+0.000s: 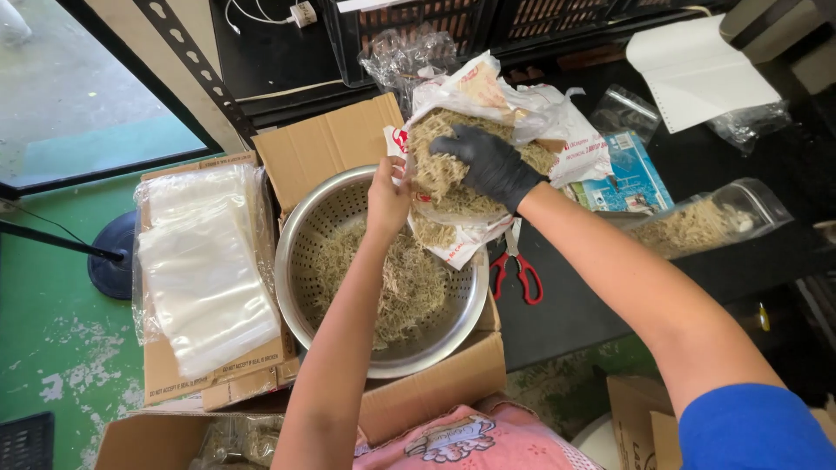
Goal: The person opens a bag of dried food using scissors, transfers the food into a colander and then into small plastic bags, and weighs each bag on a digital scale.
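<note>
My left hand (388,197), bare, grips the edge of an open white plastic bag (557,130) tilted over a perforated steel bowl (305,218). My right hand (489,164), in a black glove, presses on the block of pale dried noodles (435,170) inside the bag's mouth. Loose dried noodles (409,287) lie in the bowl. The bowl rests in an open cardboard box (326,144).
A stack of clear plastic bags (205,261) lies on a box at left. Red-handled scissors (520,271) lie on the black table, with a clear bag of noodles (697,226), a blue packet (631,178) and white paper (697,74) further right. Dark crates stand behind.
</note>
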